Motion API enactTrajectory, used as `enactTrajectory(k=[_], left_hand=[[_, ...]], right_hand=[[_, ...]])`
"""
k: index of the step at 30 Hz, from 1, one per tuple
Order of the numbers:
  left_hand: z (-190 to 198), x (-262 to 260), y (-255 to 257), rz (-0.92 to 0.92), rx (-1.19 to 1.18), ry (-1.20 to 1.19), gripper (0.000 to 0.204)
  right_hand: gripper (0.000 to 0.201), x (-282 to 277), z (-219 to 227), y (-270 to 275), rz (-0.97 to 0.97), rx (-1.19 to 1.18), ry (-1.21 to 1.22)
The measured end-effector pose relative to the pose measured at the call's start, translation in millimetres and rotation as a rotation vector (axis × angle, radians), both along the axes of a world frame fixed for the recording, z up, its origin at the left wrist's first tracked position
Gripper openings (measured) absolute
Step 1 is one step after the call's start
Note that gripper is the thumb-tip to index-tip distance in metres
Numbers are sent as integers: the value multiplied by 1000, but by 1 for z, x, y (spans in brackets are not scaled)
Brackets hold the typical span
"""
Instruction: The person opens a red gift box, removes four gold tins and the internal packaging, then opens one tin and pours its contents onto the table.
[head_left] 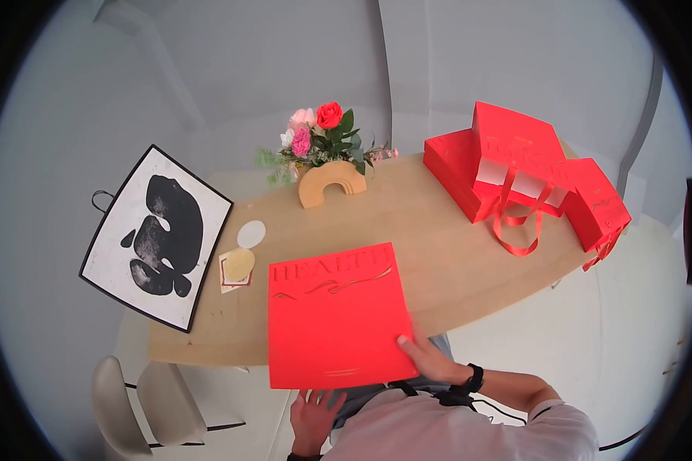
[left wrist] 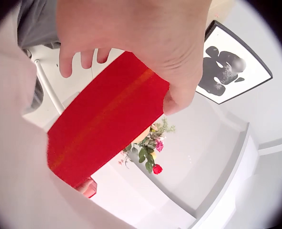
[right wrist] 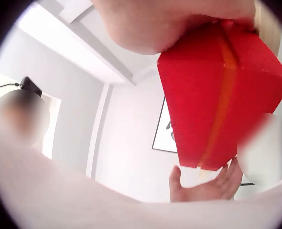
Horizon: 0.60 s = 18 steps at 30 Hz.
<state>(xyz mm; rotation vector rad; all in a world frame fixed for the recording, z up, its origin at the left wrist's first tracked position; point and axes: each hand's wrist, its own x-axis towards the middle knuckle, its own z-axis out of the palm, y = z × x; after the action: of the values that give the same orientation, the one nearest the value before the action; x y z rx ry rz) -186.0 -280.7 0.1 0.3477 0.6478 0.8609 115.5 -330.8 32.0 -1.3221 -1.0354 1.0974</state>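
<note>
A red box point(head_left: 338, 323) with HEALTH lettering on its top is held over the table's near edge. My right hand point(head_left: 430, 359) grips its right side, thumb on the top face. Below the near left corner, my left hand point(head_left: 314, 415) has its fingers spread. In the left wrist view, that hand point(left wrist: 141, 33) is beside the box's side point(left wrist: 107, 114), thumb close to its edge; contact is unclear. The right wrist view has the right hand point(right wrist: 179, 21) on the box point(right wrist: 203, 100), and the left hand point(right wrist: 205, 191) near its far end.
Red boxes and bags point(head_left: 515, 146) with ribbon handles stand at the table's right end. A flower arrangement point(head_left: 331, 154) is at the back. A framed picture point(head_left: 158, 238), a white disc point(head_left: 251, 234) and small cards point(head_left: 237, 266) lie left. Chairs point(head_left: 165, 403) stand at lower left.
</note>
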Motion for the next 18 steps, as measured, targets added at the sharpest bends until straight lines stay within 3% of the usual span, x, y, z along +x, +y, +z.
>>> enactTrajectory(k=[1, 4, 5, 7, 12, 15, 18], left_hand=[[5, 9, 2, 2, -5, 0, 53], [18, 28, 14, 18, 34, 40, 56], [18, 30, 20, 13, 82, 59, 58], [23, 35, 22, -2, 125, 77, 60], [29, 39, 19, 104, 117, 170, 59], [20, 37, 22, 116, 91, 157, 56], [17, 40, 26, 163, 99, 212, 50]], right_hand=[[77, -5, 4, -4, 27, -2, -137], [81, -4, 11, -10, 136, 82, -196], [81, 6, 10, -8, 127, 85, -199], [80, 45, 6, -8, 45, -67, -436], [60, 189, 39, 16, -674, 200, -1092], [60, 267, 84, 9, -846, 263, -1397], [60, 311, 93, -3, -987, 189, -1655]])
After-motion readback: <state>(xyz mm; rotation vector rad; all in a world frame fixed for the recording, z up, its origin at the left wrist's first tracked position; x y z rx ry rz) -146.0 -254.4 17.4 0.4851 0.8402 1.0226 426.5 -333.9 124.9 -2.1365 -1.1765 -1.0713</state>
